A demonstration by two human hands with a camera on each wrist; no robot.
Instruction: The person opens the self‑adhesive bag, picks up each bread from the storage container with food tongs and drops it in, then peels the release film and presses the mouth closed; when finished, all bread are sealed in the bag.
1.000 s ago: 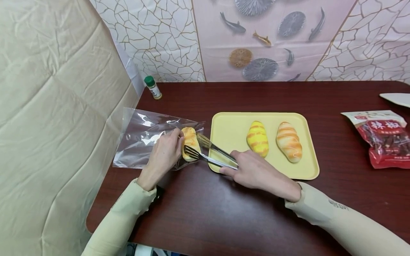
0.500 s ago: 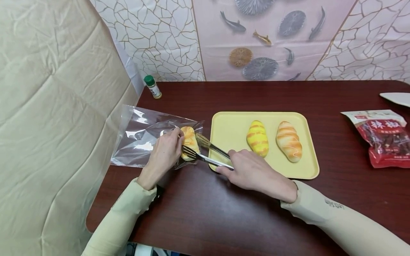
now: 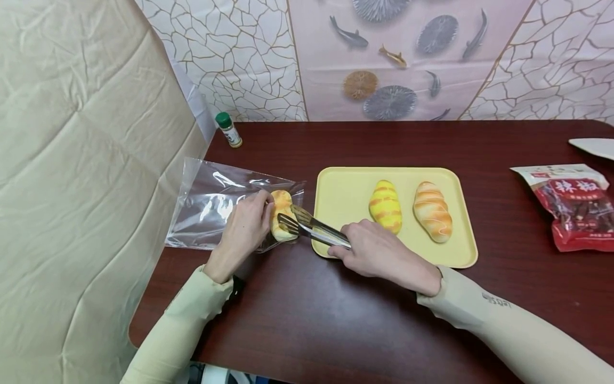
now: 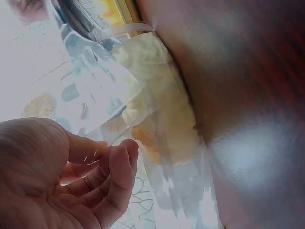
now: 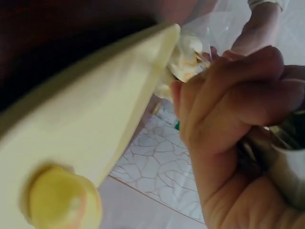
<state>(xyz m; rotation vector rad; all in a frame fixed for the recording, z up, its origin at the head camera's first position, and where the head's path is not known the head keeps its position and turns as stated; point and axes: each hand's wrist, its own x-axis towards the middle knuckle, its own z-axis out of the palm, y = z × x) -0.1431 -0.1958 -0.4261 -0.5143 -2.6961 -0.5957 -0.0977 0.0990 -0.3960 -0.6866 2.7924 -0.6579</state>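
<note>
My left hand (image 3: 245,223) pinches the edge of a clear plastic bag (image 4: 114,138) between thumb and fingertips. A bread roll (image 3: 282,197) lies at the bag's right-hand mouth; the left wrist view shows it inside the film. My right hand (image 3: 376,248) grips metal tongs (image 3: 322,232), whose slotted tips overlap the roll's right side in the head view. In the right wrist view the curled fingers (image 5: 224,95) wrap the tongs' handle, and the tips are hidden.
A yellow tray (image 3: 338,186) beside the bag holds a yellow bread (image 3: 386,207) and a brown striped bread (image 3: 433,212). A green-capped shaker bottle (image 3: 229,130) stands at back left. At right lie a red-and-white food packet (image 3: 573,205) and a white flat object (image 3: 595,148).
The tong tips have come closer together and backed from around the roll to its right side. The right hand has shifted slightly left; the left hand has barely moved.
</note>
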